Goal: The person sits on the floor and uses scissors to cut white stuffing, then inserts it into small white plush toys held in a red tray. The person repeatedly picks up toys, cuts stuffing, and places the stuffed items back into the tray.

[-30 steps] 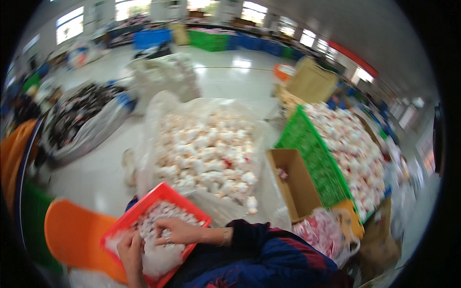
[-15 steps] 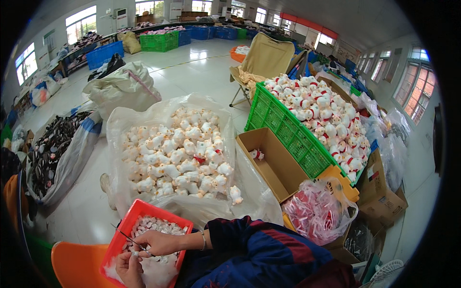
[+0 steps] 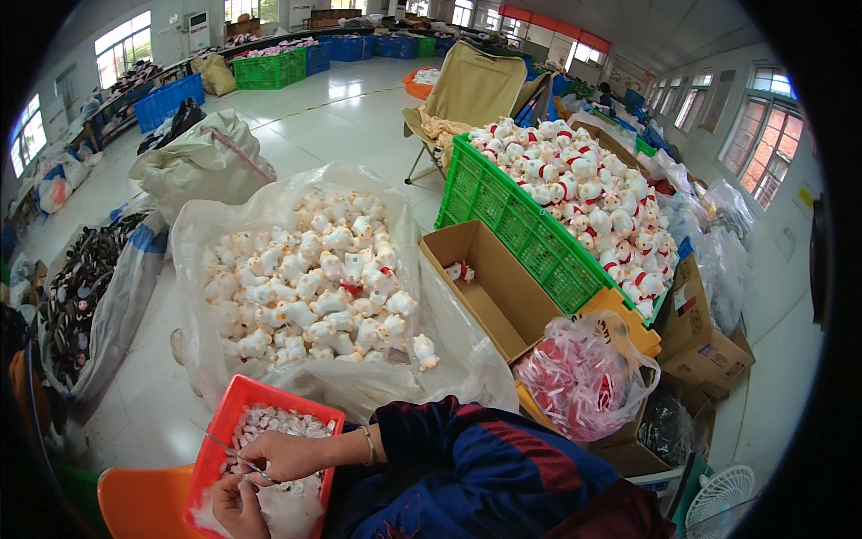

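My right hand (image 3: 280, 455), with a bracelet at the wrist, is closed around a long thin metal tool (image 3: 214, 437) that sticks out to the upper left. Just below it, my left hand (image 3: 239, 510) is pinched around a small whitish piece, mostly hidden by the fingers. Both hands are over a red plastic tray (image 3: 235, 395). Small white pieces (image 3: 285, 422) fill the far part of the tray, and white fluffy stuffing (image 3: 301, 510) lies in its near part.
Beyond the tray, a clear plastic sack (image 3: 193, 242) holds many white plush toys (image 3: 314, 278). To the right are a cardboard box (image 3: 503, 305), a green crate (image 3: 512, 234) heaped with red-scarfed toys, and a bag of pink strips (image 3: 584, 373). An orange chair (image 3: 135, 503) stands left.
The whole view has shifted slightly, so the scene sits further left and higher. My hands stay together over the tray, holding the metal tool and the small piece.
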Available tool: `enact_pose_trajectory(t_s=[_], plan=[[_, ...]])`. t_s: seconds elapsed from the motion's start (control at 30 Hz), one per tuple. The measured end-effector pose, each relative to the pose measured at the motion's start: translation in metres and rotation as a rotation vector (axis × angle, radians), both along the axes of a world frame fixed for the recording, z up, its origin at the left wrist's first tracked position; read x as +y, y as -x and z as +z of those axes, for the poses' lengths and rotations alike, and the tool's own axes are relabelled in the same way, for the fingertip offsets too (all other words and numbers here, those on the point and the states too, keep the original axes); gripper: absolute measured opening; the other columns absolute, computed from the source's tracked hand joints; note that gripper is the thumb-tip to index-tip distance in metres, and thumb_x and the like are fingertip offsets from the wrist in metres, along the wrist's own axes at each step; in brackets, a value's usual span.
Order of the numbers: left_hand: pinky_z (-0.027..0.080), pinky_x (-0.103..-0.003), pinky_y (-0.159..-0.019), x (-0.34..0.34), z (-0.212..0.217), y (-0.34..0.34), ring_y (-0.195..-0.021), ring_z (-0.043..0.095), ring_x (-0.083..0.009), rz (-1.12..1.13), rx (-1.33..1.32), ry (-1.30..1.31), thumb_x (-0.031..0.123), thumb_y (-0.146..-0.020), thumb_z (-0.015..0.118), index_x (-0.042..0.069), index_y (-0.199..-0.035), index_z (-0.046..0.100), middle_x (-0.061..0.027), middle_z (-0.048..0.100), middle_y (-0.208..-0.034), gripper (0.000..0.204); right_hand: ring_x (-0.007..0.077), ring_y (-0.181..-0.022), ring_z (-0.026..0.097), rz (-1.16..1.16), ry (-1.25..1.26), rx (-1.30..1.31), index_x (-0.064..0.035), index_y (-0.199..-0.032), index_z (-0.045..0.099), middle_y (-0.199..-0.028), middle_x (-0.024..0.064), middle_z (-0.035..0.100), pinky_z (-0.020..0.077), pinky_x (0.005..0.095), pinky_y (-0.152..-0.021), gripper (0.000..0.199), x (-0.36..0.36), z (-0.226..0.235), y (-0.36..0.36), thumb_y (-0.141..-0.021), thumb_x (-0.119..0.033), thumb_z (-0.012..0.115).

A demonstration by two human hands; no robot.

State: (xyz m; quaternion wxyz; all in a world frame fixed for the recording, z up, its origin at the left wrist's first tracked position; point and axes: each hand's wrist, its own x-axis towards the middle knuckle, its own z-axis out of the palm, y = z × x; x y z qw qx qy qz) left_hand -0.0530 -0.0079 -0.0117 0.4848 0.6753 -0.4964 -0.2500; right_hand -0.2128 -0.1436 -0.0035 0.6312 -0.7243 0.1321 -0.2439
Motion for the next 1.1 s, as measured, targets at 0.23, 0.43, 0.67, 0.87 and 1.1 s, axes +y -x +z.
enact_pose_trajectory(t_s=[0.23, 0.43, 0.67, 0.87, 1.1], plan=[[0.048, -0.027, -0.064, -0.01, 0.011, -0.003, -0.068, 0.06, -0.0122, -0.046, -0.048, 0.059, 0.001, -0.087, 0.068, -0.001, -0.085, 0.064, -0.0045, 0.065, -0.075, 0.005, 0.0232, -0.08, 0.065, 0.065, 0.082, -0.005, -0.0006, -0.094, 0.067, -0.083, 0.0146, 0.068, 0.0508, 0.0389, -0.074, 0.021, -0.014, -0.014, -0.006, -0.085, -0.019, 0.073], [0.053, -0.027, -0.075, -0.024, 0.043, -0.024, -0.08, 0.067, -0.012, -0.001, 0.089, -0.009, 0.007, -0.091, 0.07, -0.002, -0.105, 0.07, -0.0068, 0.072, -0.092, 0.017, 0.0098, -0.077, 0.058, 0.073, -0.013, 0.364, -0.0039, -0.092, 0.072, -0.08, 0.0013, 0.065, 0.0486, 0.0309, -0.068, 0.029, -0.072, 0.022, 0.045, -0.08, -0.026, 0.087], [0.044, -0.019, -0.061, -0.03, 0.03, -0.042, -0.069, 0.054, -0.0021, 0.075, 0.342, -0.113, 0.01, -0.101, 0.063, -0.003, -0.111, 0.07, 0.0028, 0.065, -0.082, 0.018, 0.011, -0.069, 0.063, -0.052, -0.006, 0.655, 0.0021, -0.097, 0.071, -0.081, 0.0052, 0.07, 0.0474, 0.029, -0.062, 0.029, -0.099, 0.031, 0.066, -0.081, -0.017, 0.086], [0.035, -0.018, -0.057, -0.019, 0.019, -0.043, -0.063, 0.044, 0.0008, 0.124, 0.388, -0.096, 0.014, -0.102, 0.063, -0.002, -0.11, 0.071, 0.0068, 0.059, -0.076, 0.019, 0.0297, -0.093, 0.06, 0.04, 0.793, 0.712, -0.0011, -0.099, 0.07, -0.093, 0.0104, 0.065, 0.05, 0.0411, -0.083, 0.036, -0.103, 0.028, 0.051, -0.07, -0.018, 0.084], [0.037, -0.02, -0.059, -0.006, 0.001, -0.043, -0.065, 0.046, -0.0017, 0.053, 0.51, -0.11, 0.011, -0.102, 0.062, 0.0, -0.109, 0.07, 0.006, 0.058, -0.077, 0.016, 0.0351, -0.096, 0.062, 0.282, 1.128, 0.997, -0.0017, -0.083, 0.069, -0.089, 0.0148, 0.068, 0.0518, 0.0446, -0.085, 0.028, -0.086, -0.006, 0.015, -0.066, -0.022, 0.079]])
